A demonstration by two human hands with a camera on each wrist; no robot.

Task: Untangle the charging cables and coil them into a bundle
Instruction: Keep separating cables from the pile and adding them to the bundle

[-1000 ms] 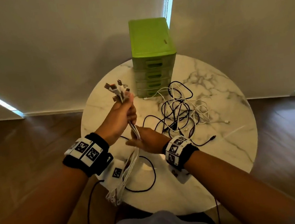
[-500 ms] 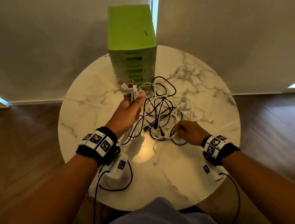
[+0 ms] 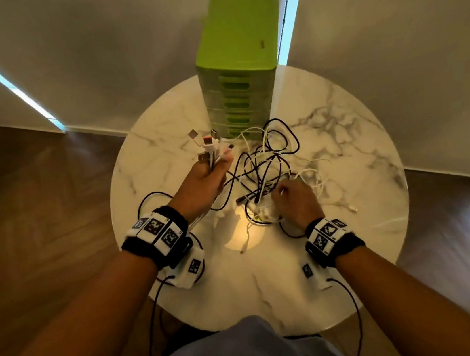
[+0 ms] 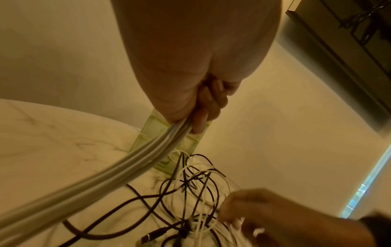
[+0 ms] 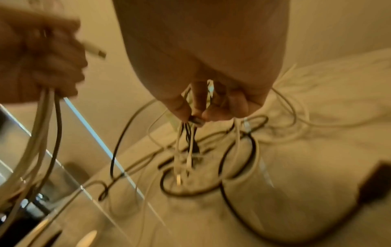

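Note:
A tangle of black and white charging cables (image 3: 267, 161) lies on the round marble table (image 3: 352, 143). My left hand (image 3: 204, 182) grips a bunch of cables above the table, their plug ends (image 3: 208, 145) sticking up out of the fist. In the left wrist view the held white cables (image 4: 135, 168) run back toward the camera. My right hand (image 3: 294, 199) is down in the tangle, just right of the left hand. Its fingers (image 5: 196, 110) pinch several thin black and white cable strands (image 5: 186, 143) that hang down from them to the table.
A green plastic drawer unit (image 3: 237, 65) stands at the back of the table, just behind the tangle. A loose white cable end (image 3: 352, 208) lies to the right. Wooden floor surrounds the table; white walls stand close behind.
My right hand left the held bunch and moved right into the tangle, taking hold of strands there. My left hand lowered and shifted toward the pile with its cables.

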